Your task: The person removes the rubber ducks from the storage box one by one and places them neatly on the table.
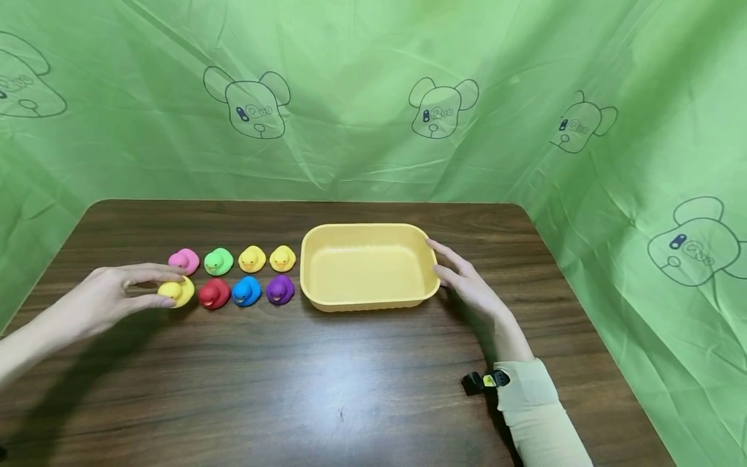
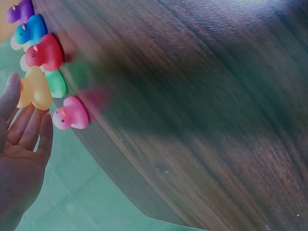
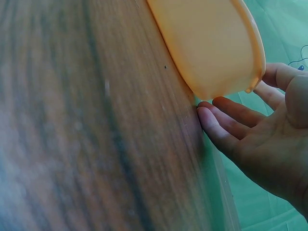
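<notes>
Between thumb and fingers, my left hand (image 1: 119,295) pinches a yellow rubber duck (image 1: 177,293) at the left end of the front row. Right of it sit a red duck (image 1: 214,294), a blue duck (image 1: 246,291) and a purple duck (image 1: 280,290). Behind them are a pink duck (image 1: 185,260), a green duck (image 1: 218,261) and two more yellow ducks (image 1: 252,259). In the left wrist view the pink duck (image 2: 70,113) lies beside my fingers. My right hand (image 1: 469,282) touches the right end of a yellow plastic basin (image 1: 367,305), its fingers extended along the outer wall.
The dark wooden table (image 1: 327,383) has rounded far corners. Green cloth (image 1: 362,162) with printed bear heads hangs behind it and on both sides. A black wrist device (image 1: 486,381) is strapped over the right sleeve (image 1: 539,408).
</notes>
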Action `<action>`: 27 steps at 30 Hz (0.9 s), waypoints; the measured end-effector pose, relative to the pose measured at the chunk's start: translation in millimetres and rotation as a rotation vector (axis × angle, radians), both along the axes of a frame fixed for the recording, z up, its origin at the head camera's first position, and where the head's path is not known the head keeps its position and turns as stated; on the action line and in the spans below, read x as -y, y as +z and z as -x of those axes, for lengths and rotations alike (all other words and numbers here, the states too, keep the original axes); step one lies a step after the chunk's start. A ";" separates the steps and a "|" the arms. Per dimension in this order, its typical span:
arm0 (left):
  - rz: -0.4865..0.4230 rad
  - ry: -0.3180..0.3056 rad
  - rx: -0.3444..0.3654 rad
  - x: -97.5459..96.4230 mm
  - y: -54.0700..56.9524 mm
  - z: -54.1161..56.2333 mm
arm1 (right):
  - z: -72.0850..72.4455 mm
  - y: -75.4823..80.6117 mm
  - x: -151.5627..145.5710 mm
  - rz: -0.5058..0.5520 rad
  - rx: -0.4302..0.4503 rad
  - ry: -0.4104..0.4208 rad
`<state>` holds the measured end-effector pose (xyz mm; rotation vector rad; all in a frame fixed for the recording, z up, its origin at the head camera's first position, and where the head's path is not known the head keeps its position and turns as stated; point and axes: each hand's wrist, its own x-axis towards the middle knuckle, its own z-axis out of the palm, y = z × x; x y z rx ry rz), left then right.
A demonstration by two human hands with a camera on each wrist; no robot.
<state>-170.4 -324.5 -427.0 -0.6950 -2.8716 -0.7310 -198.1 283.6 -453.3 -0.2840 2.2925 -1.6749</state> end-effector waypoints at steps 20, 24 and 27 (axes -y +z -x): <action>-0.006 0.018 -0.004 3.3 -21.5 4.4 | 0.7 -0.3 0.6 -0.005 -0.002 -0.012; 0.005 0.023 -0.007 4.1 -25.0 5.8 | 0.9 -0.6 0.6 -0.011 -0.011 -0.005; 0.004 0.023 -0.007 4.7 -27.0 6.5 | 0.7 -1.2 0.5 0.000 -0.012 0.002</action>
